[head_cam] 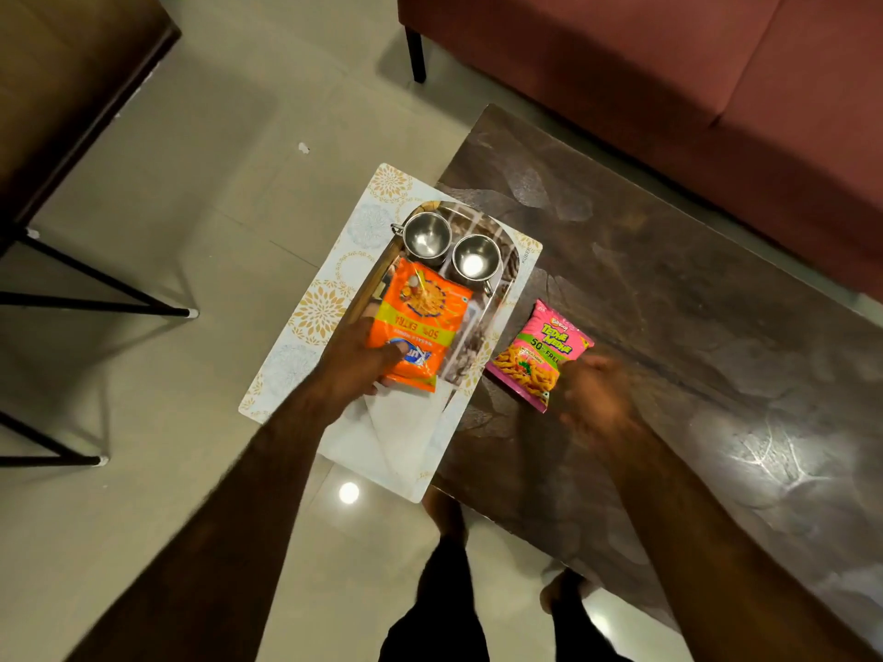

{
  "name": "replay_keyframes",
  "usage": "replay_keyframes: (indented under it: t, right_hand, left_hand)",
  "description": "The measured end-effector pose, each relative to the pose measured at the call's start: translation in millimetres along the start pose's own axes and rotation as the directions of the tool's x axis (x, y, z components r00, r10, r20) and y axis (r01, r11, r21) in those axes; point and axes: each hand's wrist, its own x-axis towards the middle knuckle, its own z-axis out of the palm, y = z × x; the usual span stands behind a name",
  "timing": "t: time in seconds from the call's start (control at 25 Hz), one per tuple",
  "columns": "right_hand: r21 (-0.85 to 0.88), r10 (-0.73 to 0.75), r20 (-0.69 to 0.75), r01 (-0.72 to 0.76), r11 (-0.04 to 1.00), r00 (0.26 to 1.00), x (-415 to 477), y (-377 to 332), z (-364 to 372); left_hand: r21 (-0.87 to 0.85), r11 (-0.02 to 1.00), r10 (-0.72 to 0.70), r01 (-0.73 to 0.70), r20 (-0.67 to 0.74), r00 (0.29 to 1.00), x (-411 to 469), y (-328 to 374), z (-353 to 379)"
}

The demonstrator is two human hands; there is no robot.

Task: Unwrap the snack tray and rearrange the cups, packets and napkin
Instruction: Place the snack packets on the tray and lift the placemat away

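Note:
A shiny steel tray (pixel 497 298) rests on a patterned mat (pixel 325 308) at the left end of the dark table. Two steel cups (pixel 426 236) (pixel 475 260) stand side by side at the tray's far end. An orange snack packet (pixel 420 312) lies over the tray, and my left hand (pixel 356 363) grips its near edge. A white napkin (pixel 396 422) lies under that hand, on the mat's near part. A pink snack packet (pixel 540 353) lies on the table to the right of the tray. My right hand (pixel 595 398), blurred, touches its near right corner.
The dark marbled table (pixel 669 303) stretches to the right. A maroon sofa (pixel 669 78) stands behind it. A dark chair (pixel 71 112) with black legs is at the left on the tiled floor. My legs and feet show below the table's near edge.

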Motion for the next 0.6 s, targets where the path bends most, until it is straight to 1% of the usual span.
replay_keyframes:
  t: [0.12,0.2,0.24,0.32,0.4,0.48,0.52,0.56,0.6]
  right_hand:
    - [-0.039,0.123,-0.011,-0.123,0.992,0.992,12.4,16.8,1.5]
    - [-0.073,0.154,0.015,-0.153,0.986,0.988,18.1,20.8,8.8]
    - [-0.090,0.159,0.025,-0.156,0.984,0.987,18.6,20.6,13.8]
    - [-0.057,0.113,0.029,-0.112,0.992,0.993,20.5,18.6,26.3]
    - [-0.041,0.015,0.013,-0.015,0.999,1.000,47.5,34.3,33.3]
    - [-0.051,-0.028,-0.021,0.027,0.998,0.999,141.3,94.4,26.9]
    - [-0.011,-0.037,-0.024,0.037,0.999,0.999,155.5,104.3,27.8]
    - [0.032,-0.025,0.037,0.024,0.999,0.999,135.4,94.7,26.2]
    - [0.097,-0.050,0.079,0.042,0.994,0.996,96.5,74.6,24.7]
  left_hand:
    - [0.071,0.996,-0.045,0.050,-0.073,0.996,25.6,-2.2,-19.5]
    - [0.159,0.984,-0.063,0.077,-0.094,0.994,41.5,-5.4,-26.9]
    - [0.213,0.975,-0.042,0.062,-0.097,0.994,46.3,-6.9,-28.5]
    - [0.363,0.931,0.015,0.027,-0.114,0.993,51.6,-9.8,-28.3]
    - [0.511,0.859,0.061,0.018,-0.138,0.989,51.4,-13.6,-25.1]
    - [0.606,0.795,0.139,-0.014,-0.160,0.977,51.3,-20.2,-23.2]
    - [0.638,0.770,0.174,-0.023,-0.175,0.969,51.2,-22.5,-23.8]
    - [0.663,0.748,0.199,-0.030,-0.180,0.963,52.3,-25.7,-24.7]
    - [0.682,0.730,0.212,-0.039,-0.173,0.962,52.6,-28.2,-25.8]
